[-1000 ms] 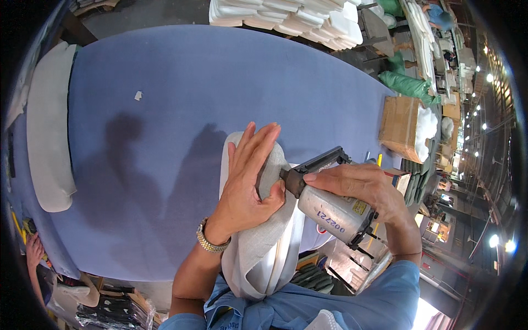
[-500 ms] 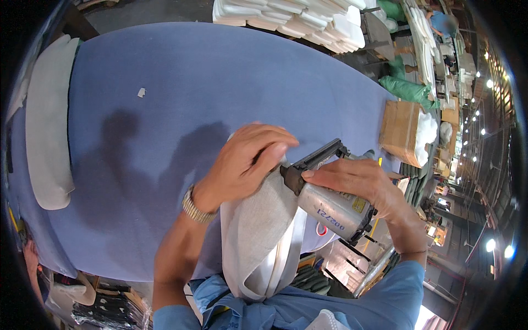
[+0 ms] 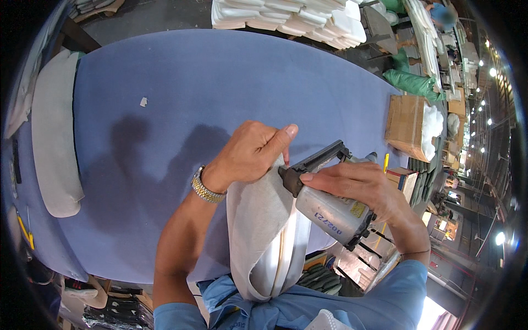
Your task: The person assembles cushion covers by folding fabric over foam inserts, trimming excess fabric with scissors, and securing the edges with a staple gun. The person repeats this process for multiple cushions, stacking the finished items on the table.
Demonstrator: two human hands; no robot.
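Note:
Light grey fabric (image 3: 256, 214) is wrapped over a long padded piece with a white inner side (image 3: 270, 268), which leans between my body and the table. My left hand (image 3: 250, 151), with a metal watch on its wrist, pinches the fabric at the far end of the piece; its thumb points up and the other fingers curl. In my right hand (image 3: 360, 184) is a silver and black pneumatic staple gun (image 3: 330, 212). Its black nose meets the fabric edge just right of my left hand. Whether the nose presses firmly cannot be seen.
A blue cloth-covered table (image 3: 165, 71) spreads ahead, with a white scrap (image 3: 144, 102) on it. A grey padded piece (image 3: 52, 137) lies along its left side. At right stands a cardboard box (image 3: 404, 126) with white stuffing. White pads (image 3: 286, 19) are stacked beyond the far edge.
My left hand has rolled into a tighter pinch, its thumb now raised at the fabric's far end. The staple gun stays almost in place. A person's hand at the far left has left the view.

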